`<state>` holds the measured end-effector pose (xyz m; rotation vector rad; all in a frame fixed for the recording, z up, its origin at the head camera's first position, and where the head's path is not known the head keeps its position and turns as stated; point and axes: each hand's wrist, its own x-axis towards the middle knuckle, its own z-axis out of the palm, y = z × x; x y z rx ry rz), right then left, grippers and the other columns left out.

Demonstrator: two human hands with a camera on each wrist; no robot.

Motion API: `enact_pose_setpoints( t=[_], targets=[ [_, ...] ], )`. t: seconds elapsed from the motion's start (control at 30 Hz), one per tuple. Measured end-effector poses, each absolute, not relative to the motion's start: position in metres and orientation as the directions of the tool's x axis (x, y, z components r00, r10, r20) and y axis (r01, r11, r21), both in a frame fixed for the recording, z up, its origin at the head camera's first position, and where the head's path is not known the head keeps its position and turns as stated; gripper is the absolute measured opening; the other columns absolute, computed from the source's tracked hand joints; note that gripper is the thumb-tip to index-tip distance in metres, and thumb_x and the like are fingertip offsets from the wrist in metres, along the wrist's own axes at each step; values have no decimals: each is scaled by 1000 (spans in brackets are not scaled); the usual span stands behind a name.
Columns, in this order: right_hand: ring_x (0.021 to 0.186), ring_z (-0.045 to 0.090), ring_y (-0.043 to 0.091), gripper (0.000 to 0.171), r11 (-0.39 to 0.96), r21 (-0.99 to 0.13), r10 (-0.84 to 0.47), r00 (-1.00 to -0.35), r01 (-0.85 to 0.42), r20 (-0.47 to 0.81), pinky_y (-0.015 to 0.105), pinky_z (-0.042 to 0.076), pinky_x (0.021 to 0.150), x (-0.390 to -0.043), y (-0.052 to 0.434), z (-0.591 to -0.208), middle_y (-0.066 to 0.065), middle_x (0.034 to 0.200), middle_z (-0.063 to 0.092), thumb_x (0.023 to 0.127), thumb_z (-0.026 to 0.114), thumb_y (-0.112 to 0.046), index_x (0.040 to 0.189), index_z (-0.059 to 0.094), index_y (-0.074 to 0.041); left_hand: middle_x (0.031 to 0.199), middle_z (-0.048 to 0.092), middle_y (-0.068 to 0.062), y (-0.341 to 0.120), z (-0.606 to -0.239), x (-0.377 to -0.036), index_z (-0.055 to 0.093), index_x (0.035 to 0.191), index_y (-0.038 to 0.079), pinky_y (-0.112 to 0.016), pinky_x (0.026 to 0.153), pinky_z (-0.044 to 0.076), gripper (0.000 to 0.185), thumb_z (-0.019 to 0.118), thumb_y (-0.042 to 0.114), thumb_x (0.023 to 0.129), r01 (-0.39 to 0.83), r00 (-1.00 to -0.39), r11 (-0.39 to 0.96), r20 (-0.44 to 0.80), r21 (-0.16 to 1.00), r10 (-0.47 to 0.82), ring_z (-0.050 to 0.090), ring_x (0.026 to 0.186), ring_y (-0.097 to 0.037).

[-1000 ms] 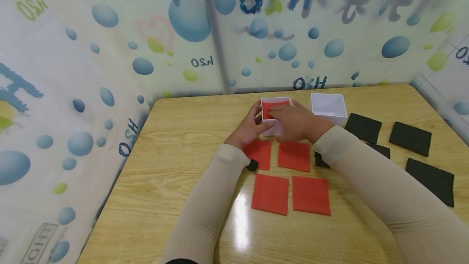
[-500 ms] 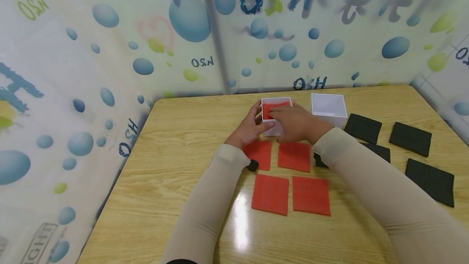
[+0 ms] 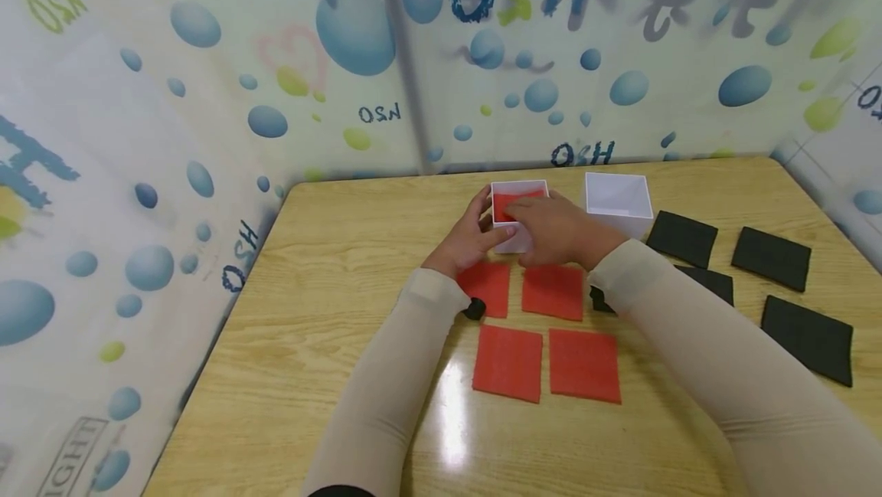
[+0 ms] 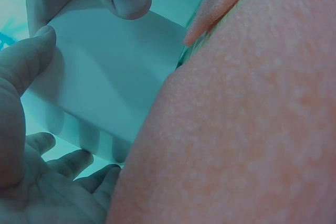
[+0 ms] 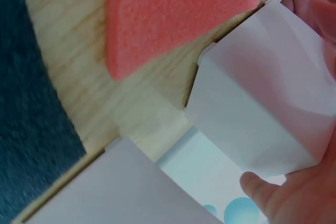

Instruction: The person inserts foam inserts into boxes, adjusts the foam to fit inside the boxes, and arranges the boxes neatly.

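My left hand [image 3: 472, 240] grips a small white box [image 3: 511, 243], its fingers along the left wall and its thumb on the front wall. Inside the box lies a red foam square [image 3: 504, 204]. Reaching over the right wall, my right hand [image 3: 561, 229] presses its fingertips on that square. In the left wrist view the left thumb [image 4: 44, 40] rests on the white wall, with a digit of the right hand above. From the right wrist the box's outer walls [image 5: 236, 98] show, while the fingertips inside are hidden.
Several red foam squares [image 3: 508, 363] lie before the box. A second white box [image 3: 619, 206] stands at the right, open at the top. Several black squares [image 3: 770, 258] lie farther right, some partly under my right sleeve. A patterned cloth [image 3: 510, 99] hangs behind the table [image 3: 296, 328].
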<state>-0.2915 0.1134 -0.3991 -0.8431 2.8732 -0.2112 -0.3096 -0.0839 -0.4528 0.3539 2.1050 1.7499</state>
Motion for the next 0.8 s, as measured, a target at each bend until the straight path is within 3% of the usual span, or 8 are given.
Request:
enact_pose_setpoints(
  t=[0.2,0.4,0.67,0.8],
  targets=[
    [154,38,31,92,812,-222,-562,-826,-539,-49,67,22,126,-291,119,-399,5,162,49,80,90,-34,159,46,-17,176,19,-1,-84,-453,-310,10,170,32,-49,124,37,94,73,28,101,-26,-900,208,-114,978,422,25,161,-32],
    [157,32,33,93,784,-261,-577,-816,-563,32,70,21,125,-280,125,-389,8,166,43,84,84,-34,162,41,-12,176,18,1,-85,-452,-311,10,170,37,-49,126,33,95,74,31,100,-33,-901,238,-132,971,413,23,162,-32],
    [152,38,40,90,768,-357,-554,-831,-531,45,63,40,118,-245,145,-377,14,164,44,87,86,-30,162,41,-8,175,20,3,-84,-454,-311,10,169,40,-50,126,33,96,75,35,99,-55,-903,271,-164,961,398,24,162,-30],
    [152,37,43,93,769,-376,-554,-833,-516,10,64,41,116,-224,160,-372,18,165,42,87,87,-31,163,38,-8,175,20,3,-84,-454,-311,11,169,41,-51,126,34,97,76,35,98,-66,-906,271,-171,960,387,24,161,-30]
  ],
)
